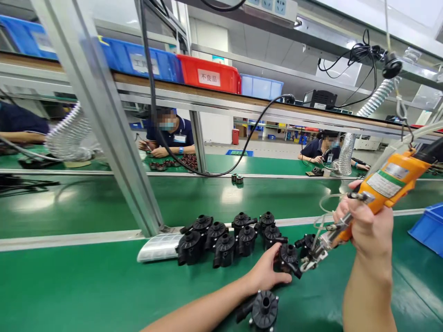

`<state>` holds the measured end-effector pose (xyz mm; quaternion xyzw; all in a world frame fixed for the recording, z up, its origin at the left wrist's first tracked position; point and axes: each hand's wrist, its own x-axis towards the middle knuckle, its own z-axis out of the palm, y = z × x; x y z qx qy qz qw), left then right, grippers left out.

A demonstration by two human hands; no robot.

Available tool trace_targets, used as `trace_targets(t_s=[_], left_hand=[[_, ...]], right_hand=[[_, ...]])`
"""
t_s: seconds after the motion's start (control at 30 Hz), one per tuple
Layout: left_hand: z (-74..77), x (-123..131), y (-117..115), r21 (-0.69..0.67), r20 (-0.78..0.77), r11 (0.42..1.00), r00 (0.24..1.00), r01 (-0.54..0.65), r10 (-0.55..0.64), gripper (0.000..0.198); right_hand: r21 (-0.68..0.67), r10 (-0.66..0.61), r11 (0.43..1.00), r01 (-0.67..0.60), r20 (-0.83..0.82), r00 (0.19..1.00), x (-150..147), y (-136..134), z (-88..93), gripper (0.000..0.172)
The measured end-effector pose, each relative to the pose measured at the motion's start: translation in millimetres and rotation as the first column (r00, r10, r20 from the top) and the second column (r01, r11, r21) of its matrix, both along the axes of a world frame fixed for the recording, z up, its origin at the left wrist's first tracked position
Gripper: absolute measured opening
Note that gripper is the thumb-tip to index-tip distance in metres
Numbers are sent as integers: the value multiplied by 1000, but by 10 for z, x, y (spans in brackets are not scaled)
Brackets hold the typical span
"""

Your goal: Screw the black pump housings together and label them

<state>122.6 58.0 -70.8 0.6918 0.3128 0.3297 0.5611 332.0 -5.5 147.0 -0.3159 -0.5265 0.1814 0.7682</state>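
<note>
My left hand is closed around a black plastic pump standing on the green bench, thumb on its near side. In my right hand is an orange electric screwdriver, tilted down to the left. Its metal tip assembly, with thin clear tubes, comes down just right of that pump, in front of another black pump. I cannot tell whether the tip touches either one. Several similar pumps stand grouped to the left, and a single pump sits nearer to me.
A clear plastic-wrapped piece lies by the slanted metal post. At the right edge is a blue bin. Overhead, a shelf carries a red bin and blue bins. A black cable hangs below it. Co-workers sit across the bench.
</note>
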Motion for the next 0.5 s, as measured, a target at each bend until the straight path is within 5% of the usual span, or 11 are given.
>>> trace_targets(t_s=[0.23,0.5], left_hand=[[109,-466,-314,79,-138,985,977,-155,164,123],[184,-598,-421,21,-90,988,983,-156,157,76]], right_hand=[[27,4,1000,-3,-29,1000,-277,155,-114,47],[-21,100,995,-101,-64,993,-561,175,-152,45]])
